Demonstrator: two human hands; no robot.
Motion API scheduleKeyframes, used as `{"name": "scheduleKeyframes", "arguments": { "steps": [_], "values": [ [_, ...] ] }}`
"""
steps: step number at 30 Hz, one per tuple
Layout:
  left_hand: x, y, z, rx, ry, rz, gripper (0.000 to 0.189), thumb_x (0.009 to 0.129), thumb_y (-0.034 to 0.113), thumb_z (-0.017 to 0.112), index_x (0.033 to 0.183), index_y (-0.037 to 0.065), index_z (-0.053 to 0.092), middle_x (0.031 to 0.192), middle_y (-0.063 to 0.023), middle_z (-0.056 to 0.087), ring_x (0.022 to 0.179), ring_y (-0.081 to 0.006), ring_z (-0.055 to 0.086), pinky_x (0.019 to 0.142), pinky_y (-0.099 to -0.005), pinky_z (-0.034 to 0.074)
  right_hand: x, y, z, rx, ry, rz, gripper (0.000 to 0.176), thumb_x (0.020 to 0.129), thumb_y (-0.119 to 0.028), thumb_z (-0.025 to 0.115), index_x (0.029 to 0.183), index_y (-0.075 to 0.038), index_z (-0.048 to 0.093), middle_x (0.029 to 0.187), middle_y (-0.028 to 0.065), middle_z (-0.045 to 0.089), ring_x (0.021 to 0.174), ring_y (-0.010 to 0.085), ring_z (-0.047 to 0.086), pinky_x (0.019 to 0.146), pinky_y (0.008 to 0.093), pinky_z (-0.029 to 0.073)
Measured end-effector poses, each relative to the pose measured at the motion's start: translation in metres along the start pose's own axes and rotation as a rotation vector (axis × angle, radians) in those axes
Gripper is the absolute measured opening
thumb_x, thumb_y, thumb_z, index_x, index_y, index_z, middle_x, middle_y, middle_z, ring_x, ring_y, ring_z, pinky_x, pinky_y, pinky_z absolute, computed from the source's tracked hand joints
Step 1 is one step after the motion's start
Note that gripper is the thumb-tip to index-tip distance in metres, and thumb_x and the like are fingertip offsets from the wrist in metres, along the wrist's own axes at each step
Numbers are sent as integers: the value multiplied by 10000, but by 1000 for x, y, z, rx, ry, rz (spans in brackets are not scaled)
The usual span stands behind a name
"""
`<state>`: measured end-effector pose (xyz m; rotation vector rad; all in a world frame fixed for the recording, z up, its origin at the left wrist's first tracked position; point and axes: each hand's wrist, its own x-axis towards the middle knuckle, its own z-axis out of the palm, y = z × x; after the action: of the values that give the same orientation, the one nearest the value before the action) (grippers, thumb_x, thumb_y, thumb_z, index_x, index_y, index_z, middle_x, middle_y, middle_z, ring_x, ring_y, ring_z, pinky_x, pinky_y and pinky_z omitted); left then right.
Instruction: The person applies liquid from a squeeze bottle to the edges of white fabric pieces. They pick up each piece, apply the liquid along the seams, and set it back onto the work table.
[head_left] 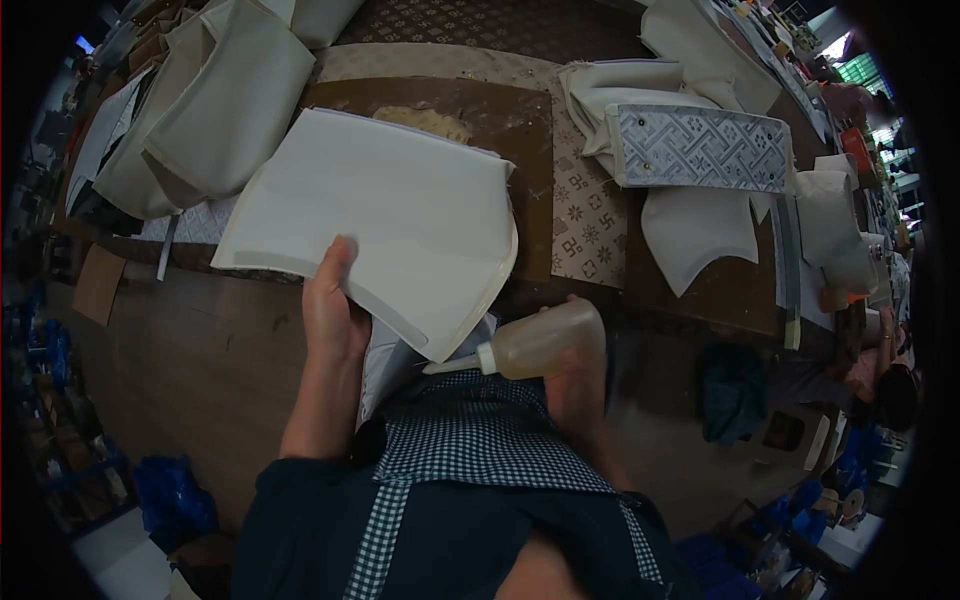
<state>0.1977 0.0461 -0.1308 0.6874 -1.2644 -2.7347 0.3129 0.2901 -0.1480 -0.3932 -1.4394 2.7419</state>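
Note:
A large white fabric panel [400, 200] with curved edges lies over the brown board at the table's front edge. My left hand [335, 300] grips its lower left edge, thumb on top and the other fingers beneath, out of sight. In my right hand [575, 360] is a translucent squeeze bottle [540, 342] with yellowish contents. The bottle lies on its side, its narrow nozzle pointing left, just under the panel's lower corner. Most of my right fingers are hidden behind the bottle.
Folded pale fabric pieces [220, 110] are heaped at the back left. On the right, a grey patterned piece [700, 148] rests on more white fabric. A metal ruler [785, 260] lies beside them. A person [885, 375] is at the far right.

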Motion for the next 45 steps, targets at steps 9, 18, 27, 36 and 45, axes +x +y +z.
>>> {"name": "scheduleKeyframes", "arguments": {
  "steps": [9, 18, 27, 36, 45],
  "values": [
    [-2, 10, 4, 110, -124, 172, 463, 976, 238, 519, 1323, -37, 385, 1229, -137, 514, 1086, -216, 545, 899, -339, 478, 6, -21, 6, 226, 77, 0, 747, 849, -372, 670, 1415, -54, 299, 1319, 140, 454, 1273, 272, 438, 1083, 458, 356],
    [1, 43, 11, 1010, -117, 1136, 603, 853, 70, 673, 1404, 90, 428, 1151, -110, 507, 995, -201, 522, 850, -307, 445, 30, -44, -6, 286, 173, -273, 771, 831, -435, 696, 1395, -60, 328, 1321, 143, 455, 1243, 288, 464, 1035, 463, 432],
    [47, 85, 95, 1526, -746, 1430, 324, 704, 65, 742, 1015, 119, 669, 891, -48, 587, 879, -241, 568, 1000, -460, 338, 41, -62, -20, 301, 106, -357, 762, 845, -432, 676, 1390, -32, 325, 1304, 159, 467, 1222, 297, 485, 1029, 468, 430],
    [67, 100, 149, 1537, -1252, 1107, 185, 873, 158, 590, 1018, 75, 669, 810, -63, 588, 850, -231, 566, 892, -361, 370, 55, -116, -16, 63, 102, -625, 769, 833, -358, 692, 1407, -23, 306, 1292, 187, 476, 1222, 308, 484, 1030, 478, 417],
    [71, 90, 151, 1577, -1277, 1053, 217, 885, 187, 582, 1052, 92, 683, 810, -61, 589, 872, -222, 570, 906, -358, 362, 101, -152, 6, -113, 62, -780, 754, 790, -244, 749, 1383, -2, 352, 1258, 149, 499, 1169, 263, 518, 1009, 424, 434]
  ]
}}
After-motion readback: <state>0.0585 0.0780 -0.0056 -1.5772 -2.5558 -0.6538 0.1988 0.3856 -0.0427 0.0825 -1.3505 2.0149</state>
